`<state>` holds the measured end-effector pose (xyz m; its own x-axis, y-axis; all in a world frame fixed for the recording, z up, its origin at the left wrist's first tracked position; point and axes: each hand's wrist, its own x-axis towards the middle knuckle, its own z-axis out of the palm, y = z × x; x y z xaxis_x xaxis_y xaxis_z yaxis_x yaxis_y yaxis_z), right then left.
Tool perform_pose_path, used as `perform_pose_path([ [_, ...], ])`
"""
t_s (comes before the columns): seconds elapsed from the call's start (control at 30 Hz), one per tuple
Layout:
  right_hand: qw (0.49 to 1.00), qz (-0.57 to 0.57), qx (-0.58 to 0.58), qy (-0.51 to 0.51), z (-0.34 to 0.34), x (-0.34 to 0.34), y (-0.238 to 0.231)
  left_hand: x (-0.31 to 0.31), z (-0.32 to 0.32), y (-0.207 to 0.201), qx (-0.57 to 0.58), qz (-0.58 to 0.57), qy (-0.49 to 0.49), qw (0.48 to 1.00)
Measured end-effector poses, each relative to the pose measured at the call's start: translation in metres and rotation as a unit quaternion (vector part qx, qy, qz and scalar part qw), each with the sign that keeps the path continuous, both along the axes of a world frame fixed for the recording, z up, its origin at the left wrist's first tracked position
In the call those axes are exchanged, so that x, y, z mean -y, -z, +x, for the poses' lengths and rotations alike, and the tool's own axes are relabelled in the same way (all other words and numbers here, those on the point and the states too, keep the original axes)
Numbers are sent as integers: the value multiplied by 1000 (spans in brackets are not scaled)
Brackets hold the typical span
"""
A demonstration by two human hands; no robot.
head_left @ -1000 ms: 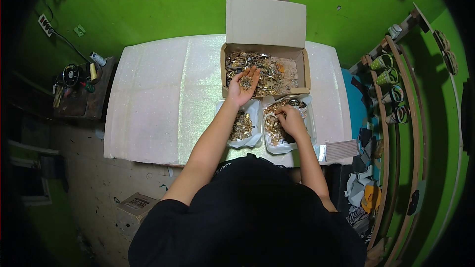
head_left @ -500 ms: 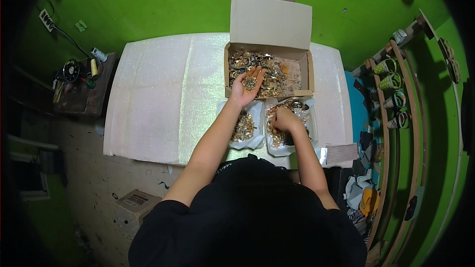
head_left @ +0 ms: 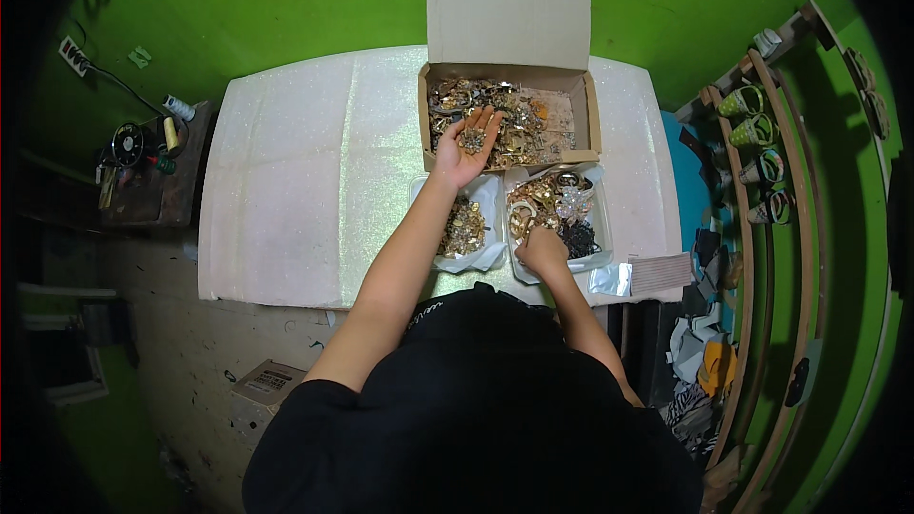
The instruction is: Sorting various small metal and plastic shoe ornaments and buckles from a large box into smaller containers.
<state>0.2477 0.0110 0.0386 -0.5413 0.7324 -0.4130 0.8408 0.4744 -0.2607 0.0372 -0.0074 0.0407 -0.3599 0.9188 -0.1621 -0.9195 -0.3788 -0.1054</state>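
Observation:
My left hand point(head_left: 466, 148) is palm up over the front of a cardboard box point(head_left: 598, 126). A small heap of shiny metal pieces point(head_left: 471, 140) rests in its cupped palm. Inside the box lie many loose gold and silver metal bits point(head_left: 519, 138), like shoe or jewellery trims. My right hand point(head_left: 543, 251) is low at the near side of the right plastic tub point(head_left: 602, 219), its fingers curled together; whatever they pinch is hidden. That tub holds gold pieces, pale rings, clear sparkly bits and a dark beaded bundle point(head_left: 579, 238).
The left plastic tub point(head_left: 497, 192), lined with white plastic, holds more gold trims. Both tubs stand on a white glittery table point(head_left: 276, 181). A striped flat piece point(head_left: 661, 271) lies at its right corner. Sandals point(head_left: 750, 128) sit on a wooden rack at right; a sewing machine table point(head_left: 152, 181) stands left.
My right hand has moved back toward me, from the middle of the right tub to its near side, uncovering its contents. The left hand keeps its palm up. The whole view has shifted slightly.

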Motion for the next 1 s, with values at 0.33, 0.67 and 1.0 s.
perform_pose_path([
  [0.33, 973, -24, -189, -130, 20, -1, 9, 1, -1, 3, -3, 3, 2, 1000],
  [0.67, 932, -42, -321, -162, 23, -2, 9, 2, 0, 0, 21, 0, 9, 1000],
  [1.0, 954, 20, -283, -97, 18, 3, 7, 1, -2, 2, 4, 7, 7, 1000],
])
